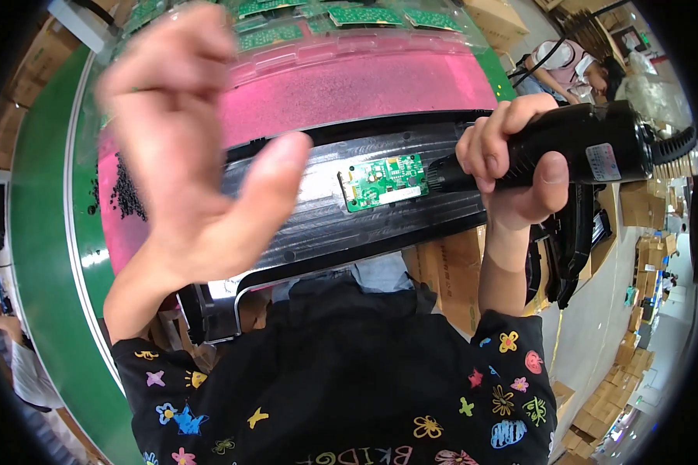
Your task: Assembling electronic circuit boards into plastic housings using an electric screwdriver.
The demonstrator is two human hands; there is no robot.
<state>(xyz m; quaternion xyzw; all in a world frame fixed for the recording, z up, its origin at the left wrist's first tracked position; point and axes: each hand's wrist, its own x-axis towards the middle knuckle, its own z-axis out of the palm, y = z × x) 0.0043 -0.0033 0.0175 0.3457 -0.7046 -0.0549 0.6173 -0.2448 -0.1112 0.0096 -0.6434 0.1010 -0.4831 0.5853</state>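
Observation:
My right hand (512,159) is wrapped round a black electric screwdriver (578,143), held almost level with its cord end to the right. Its dark front end comes up to the right edge of a green circuit board (388,182); whether they touch I cannot tell. The board lies in a long, shiny black plastic housing (310,232). My left hand (194,147) is raised over the housing's left part, smeared by motion, its thumb well away from the bent fingers. Nothing shows in it, and it hides part of the housing.
A pink mat (364,85) lies under the housing on a green table (43,194). Small black screws (128,194) are heaped at the left. Clear trays (310,50) with several green boards stand behind. Cardboard boxes (609,387) and another person (566,70) are off to the right.

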